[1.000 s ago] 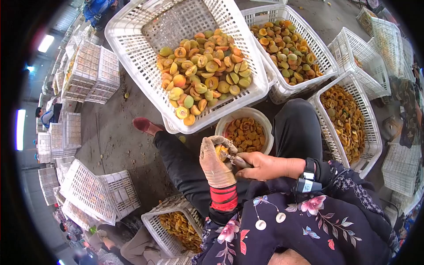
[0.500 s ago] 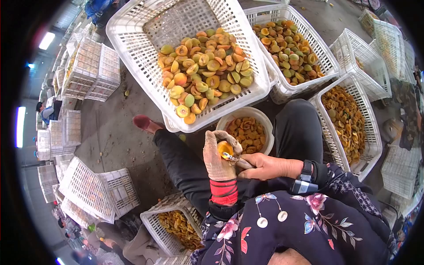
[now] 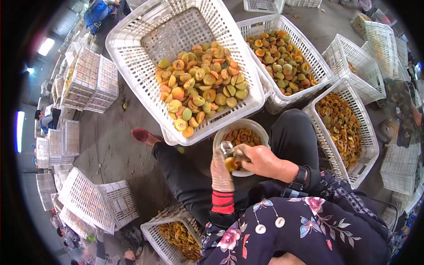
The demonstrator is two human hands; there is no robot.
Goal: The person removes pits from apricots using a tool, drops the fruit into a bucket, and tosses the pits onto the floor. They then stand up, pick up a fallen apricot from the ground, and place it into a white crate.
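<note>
Hands meet over the near rim of a white tub (image 3: 243,124) of cut fruit, set btwn a worker's knees. The bare R hand (image 3: 268,161) has its fingers clamped round a metal-tipped tool (image 3: 227,148), its tip by the top of the gloved L hand (image 3: 222,173). 1 fruit half (image 3: 231,164), blurred, sits btwn the 2 hands, by the glove's palm side; can't tell if the L fingers are clamped on it or apart. Beyond the tub, a lg. tilted crate (image 3: 179,33) holds yellow-green halves (image 3: 201,84) heaped toward its near edge. A 2nd crate (image 3: 304,46) of similar fruit stands off its R edge; a 3rd crate (image 3: 366,137), w/ browner pieces, is beside the R knee. Stacked crates (image 3: 90,75) stand on the floor (image 3: 119,145), far L. A red band (image 3: 223,202) rings the L wrist.
</note>
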